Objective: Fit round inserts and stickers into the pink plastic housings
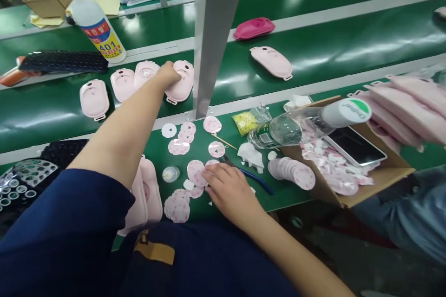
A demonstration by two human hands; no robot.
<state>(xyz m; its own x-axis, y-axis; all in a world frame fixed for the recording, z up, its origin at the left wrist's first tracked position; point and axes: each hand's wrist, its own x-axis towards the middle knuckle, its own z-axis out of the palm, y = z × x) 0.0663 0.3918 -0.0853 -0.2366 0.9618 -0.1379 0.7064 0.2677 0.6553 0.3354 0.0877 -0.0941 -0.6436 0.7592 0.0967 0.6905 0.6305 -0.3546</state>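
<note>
Left hand is stretched out to the far conveyor belt, fingers curled over the top of a pink shell. Can't really tell if it's gripping or just touching. More pink shells sit in a row to its left, with a glue bottle tilted behind them. Right hand lies flat on the near tabletop, fingertips on the scattered pink discs. Off to the right, a water bottle lies across a cardboard box with a phone in it.
</note>
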